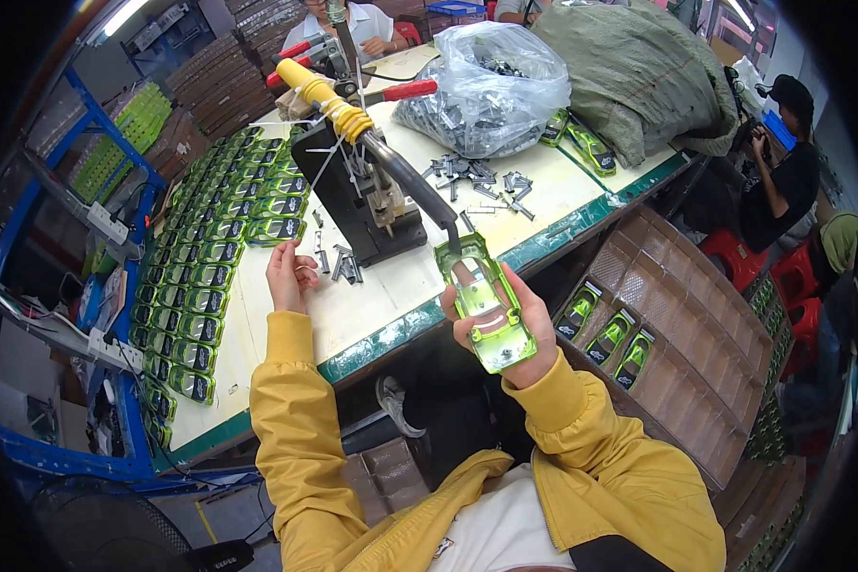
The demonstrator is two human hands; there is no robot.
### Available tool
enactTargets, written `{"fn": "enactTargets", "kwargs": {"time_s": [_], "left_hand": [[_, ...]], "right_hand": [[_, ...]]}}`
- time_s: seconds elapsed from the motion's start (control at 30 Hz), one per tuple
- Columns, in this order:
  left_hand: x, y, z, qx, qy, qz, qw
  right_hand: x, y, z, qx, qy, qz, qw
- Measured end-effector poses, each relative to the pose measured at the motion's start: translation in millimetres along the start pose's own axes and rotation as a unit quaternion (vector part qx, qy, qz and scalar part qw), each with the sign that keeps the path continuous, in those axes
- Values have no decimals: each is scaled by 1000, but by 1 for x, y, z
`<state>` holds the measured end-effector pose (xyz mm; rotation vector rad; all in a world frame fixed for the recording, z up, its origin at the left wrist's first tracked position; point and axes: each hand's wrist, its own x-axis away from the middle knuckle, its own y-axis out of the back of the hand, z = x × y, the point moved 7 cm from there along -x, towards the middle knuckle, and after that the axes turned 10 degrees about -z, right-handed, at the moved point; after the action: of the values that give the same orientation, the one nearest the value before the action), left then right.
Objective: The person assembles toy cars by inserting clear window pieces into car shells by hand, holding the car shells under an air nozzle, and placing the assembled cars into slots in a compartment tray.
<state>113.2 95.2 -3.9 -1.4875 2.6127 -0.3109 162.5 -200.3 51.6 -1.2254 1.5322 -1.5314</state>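
In my right hand (529, 329) I hold a translucent green toy car body shell (491, 315), its hollow inside turned toward me. The thumb lies along one side and the fingers wrap round the other. The curved end of a dark metal lever overlaps the shell's far end; I cannot tell whether they touch. My left hand (291, 278) is over the table, loosely curled with fingers apart and nothing visible in it. Beside it lie several small grey parts (348, 265), near the base of a black hand press (353, 200) with a yellow-wrapped lever (324, 100).
Rows of green car shells (200, 248) cover the table's left side. Behind the press are loose grey parts (467, 174), a clear plastic bag of them (486, 95) and a green sack (639, 76). A brown divided tray (677, 296) at right holds three shells. Other people sit beyond.
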Motion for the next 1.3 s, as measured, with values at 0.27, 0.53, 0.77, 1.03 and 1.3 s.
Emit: {"fn": "enactTargets", "kwargs": {"time_s": [0.27, 0.53, 0.77, 1.03, 1.3], "left_hand": [[-1, 0, 3, -26, 5, 5, 1000], [-1, -1, 4, -32, 7, 10, 999], [-2, -2, 5, -36, 6, 18, 999], [-3, -1, 6, -31, 8, 21, 999], [2, 4, -15, -61, -132, -40, 989]], "right_hand": [[1, -5, 0, -12, 8, -6, 1000], [4, -10, -1, -17, 7, -5, 1000], [4, -13, -1, -35, 1, -14, 999], [5, -17, -3, -38, 2, -16, 999], [5, -17, -2, -35, 8, -18, 999]]}}
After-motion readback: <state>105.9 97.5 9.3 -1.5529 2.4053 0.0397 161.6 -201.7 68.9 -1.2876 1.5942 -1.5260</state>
